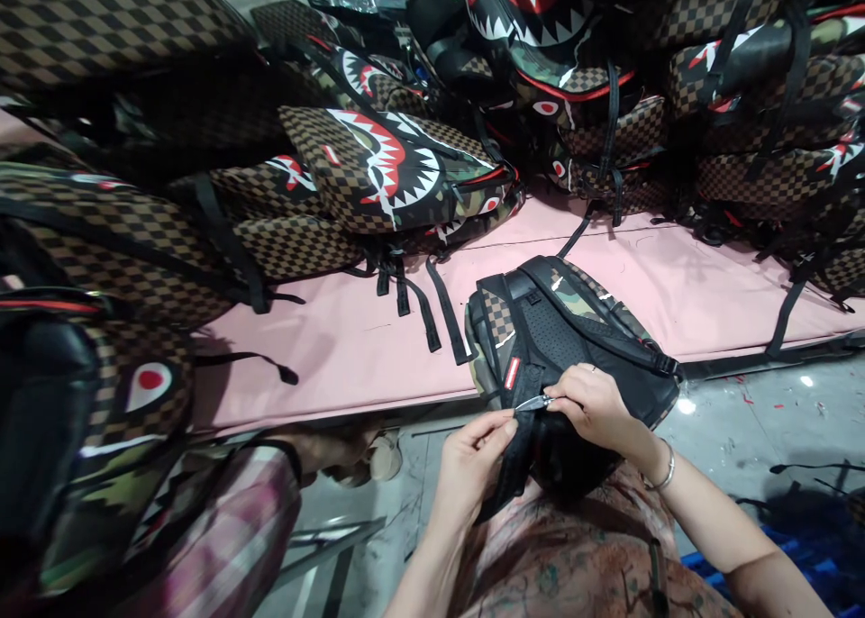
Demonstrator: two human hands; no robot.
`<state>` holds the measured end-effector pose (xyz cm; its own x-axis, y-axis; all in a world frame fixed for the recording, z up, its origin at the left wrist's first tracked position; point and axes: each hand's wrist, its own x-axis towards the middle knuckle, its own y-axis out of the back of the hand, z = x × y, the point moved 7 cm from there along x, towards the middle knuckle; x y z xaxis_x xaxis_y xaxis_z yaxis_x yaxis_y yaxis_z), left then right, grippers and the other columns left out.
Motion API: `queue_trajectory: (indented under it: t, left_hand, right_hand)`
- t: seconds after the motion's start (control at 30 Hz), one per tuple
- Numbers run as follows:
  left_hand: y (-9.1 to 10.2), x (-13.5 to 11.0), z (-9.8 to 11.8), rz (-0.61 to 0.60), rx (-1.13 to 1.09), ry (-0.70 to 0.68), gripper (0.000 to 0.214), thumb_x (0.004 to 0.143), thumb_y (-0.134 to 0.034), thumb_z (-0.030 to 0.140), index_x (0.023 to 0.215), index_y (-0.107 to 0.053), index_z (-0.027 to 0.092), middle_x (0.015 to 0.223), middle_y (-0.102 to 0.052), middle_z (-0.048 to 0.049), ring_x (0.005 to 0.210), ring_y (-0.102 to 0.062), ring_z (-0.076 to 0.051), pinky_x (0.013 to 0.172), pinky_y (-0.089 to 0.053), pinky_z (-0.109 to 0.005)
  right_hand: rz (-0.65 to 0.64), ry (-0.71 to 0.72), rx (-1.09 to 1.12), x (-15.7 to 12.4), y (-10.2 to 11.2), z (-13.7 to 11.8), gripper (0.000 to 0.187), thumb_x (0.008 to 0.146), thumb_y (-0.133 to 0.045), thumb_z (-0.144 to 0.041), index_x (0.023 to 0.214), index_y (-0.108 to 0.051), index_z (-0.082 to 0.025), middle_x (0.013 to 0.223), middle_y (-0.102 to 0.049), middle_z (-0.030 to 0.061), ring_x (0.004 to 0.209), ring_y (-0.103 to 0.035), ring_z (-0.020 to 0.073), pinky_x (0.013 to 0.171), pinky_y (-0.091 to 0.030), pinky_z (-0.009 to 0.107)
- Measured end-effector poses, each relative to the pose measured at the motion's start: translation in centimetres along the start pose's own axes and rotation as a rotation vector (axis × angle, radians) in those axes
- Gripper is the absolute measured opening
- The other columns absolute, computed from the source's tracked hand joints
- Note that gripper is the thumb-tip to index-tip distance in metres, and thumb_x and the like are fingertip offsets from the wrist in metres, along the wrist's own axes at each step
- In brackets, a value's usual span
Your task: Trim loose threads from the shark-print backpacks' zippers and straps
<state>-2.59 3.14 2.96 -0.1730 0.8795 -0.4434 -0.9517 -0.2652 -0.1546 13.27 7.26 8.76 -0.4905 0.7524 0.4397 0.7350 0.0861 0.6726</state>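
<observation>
A black, camouflage and checkered backpack (554, 339) leans on the pink table's front edge and my lap, its padded back and straps facing up. My right hand (595, 411) is closed around small silver thread snips (533, 404), whose tip points left over a black shoulder strap (514, 460). Just left of that tip, my left hand (477, 456) pinches at the strap's edge with thumb and forefinger. Whether a loose thread lies between those fingertips is too small to tell. A red-and-white label (513, 373) sits on the strap above my left hand.
Stacked checkered backpacks with shark-mouth prints (405, 163) line the back of the pink table (338, 357). More backpacks (763, 104) are piled at the right. At left, a person in plaid clothing (236, 528) sits close, beside another backpack (135, 420). Scraps (743, 393) lie on the floor.
</observation>
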Motion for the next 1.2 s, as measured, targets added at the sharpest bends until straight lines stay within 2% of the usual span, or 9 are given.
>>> queue_trajectory:
  t: [0.23,0.37,0.5,0.6,0.73,0.87,0.97,1.07,1.2]
  left_hand:
    - [-0.8,-0.2,1.4,-0.385,-0.092,-0.121,0.04,0.065,-0.062,0.055,0.051,-0.063,0.017,0.043,-0.052,-0.0012,0.04,-0.046,-0.011,0.042,-0.041,-0.025]
    - [-3.3,0.1,-0.5,-0.474,0.406,-0.277,0.025,0.075,-0.058,0.041,0.085,-0.07,0.02,0.078,-0.067,-0.0063,0.071,-0.062,-0.019,0.065,-0.051,-0.028]
    - [-7.6,-0.9,-5.8,-0.619,0.966,-0.649,0.048,0.072,-0.06,0.029,0.119,-0.054,0.026,0.125,-0.055,-0.0074,0.112,-0.052,-0.025,0.094,-0.042,-0.039]
    - [-9.6,-1.7,-8.8,-0.585,1.263,-0.925,0.072,0.066,-0.062,0.025,0.133,-0.037,0.022,0.139,-0.04,-0.0122,0.126,-0.036,-0.031,0.103,-0.026,-0.053]
    - [-9.0,-1.8,-8.2,-0.555,1.417,-1.072,0.075,0.065,-0.056,0.02,0.136,-0.032,0.02,0.142,-0.034,-0.0143,0.129,-0.03,-0.031,0.103,-0.018,-0.056]
    - [-3.9,-0.1,-4.1,-0.602,1.456,-1.058,0.075,0.066,-0.049,0.016,0.137,-0.028,0.029,0.143,-0.033,-0.0079,0.128,-0.033,-0.027,0.102,-0.025,-0.051]
    - [1.2,1.7,0.0,-0.412,1.472,-0.949,0.063,0.068,-0.044,0.011,0.128,-0.045,0.03,0.131,-0.05,-0.0072,0.118,-0.047,-0.026,0.099,-0.032,-0.048]
    - [4.1,1.4,3.9,-0.151,1.219,-0.823,0.034,0.076,-0.048,0.023,0.105,-0.064,0.023,0.107,-0.066,-0.0107,0.098,-0.06,-0.026,0.088,-0.044,-0.04]
    - [1.9,-0.1,5.5,-0.084,0.586,-0.67,0.016,0.074,-0.058,0.032,0.077,-0.07,0.022,0.084,-0.068,-0.0061,0.08,-0.063,-0.02,0.076,-0.049,-0.028]
  right_hand:
    - [0.261,-0.47,0.4,-2.8,5.0,7.0,0.017,0.08,-0.052,-0.025,0.094,-0.06,-0.02,0.088,-0.063,0.0019,0.077,-0.057,0.0143,0.071,-0.043,0.026]
    - [0.369,-0.759,0.33,-6.7,10.4,14.2,0.034,0.068,-0.065,-0.032,0.098,-0.062,-0.017,0.099,-0.063,0.005,0.09,-0.056,0.0183,0.079,-0.042,0.03]
    - [0.235,-0.876,0.358,-9.7,11.9,17.6,0.03,0.061,-0.07,-0.035,0.079,-0.069,-0.011,0.076,-0.066,0.0062,0.071,-0.058,0.0184,0.067,-0.044,0.03]
    - [0.141,-0.895,0.441,-10.5,11.0,17.4,0.029,0.057,-0.073,-0.036,0.072,-0.069,-0.011,0.063,-0.064,0.0026,0.057,-0.055,0.0138,0.057,-0.041,0.026]
    - [0.15,-0.864,0.548,-9.7,9.9,15.3,0.031,0.056,-0.073,-0.037,0.075,-0.068,-0.013,0.06,-0.06,-0.0011,0.054,-0.051,0.0103,0.055,-0.039,0.024]
    - [0.178,-0.817,0.636,-7.6,7.4,12.1,0.03,0.054,-0.074,-0.033,0.077,-0.067,-0.015,0.051,-0.047,-0.007,0.048,-0.042,0.007,0.052,-0.037,0.022]
    - [0.206,-0.802,0.739,-6.0,3.6,9.4,0.028,0.051,-0.076,-0.03,0.072,-0.065,-0.016,0.046,-0.034,-0.0103,0.044,-0.031,0.005,0.046,-0.029,0.02]
    - [0.184,-0.835,0.858,-5.0,-1.1,6.7,0.028,0.048,-0.078,-0.028,0.069,-0.063,-0.016,0.046,-0.033,-0.0102,0.044,-0.027,0.005,0.044,-0.023,0.02]
    - [0.127,-0.88,0.925,-4.7,-5.2,4.2,0.028,0.051,-0.077,-0.027,0.073,-0.062,-0.017,0.049,-0.033,-0.0099,0.046,-0.028,0.0057,0.047,-0.024,0.021]
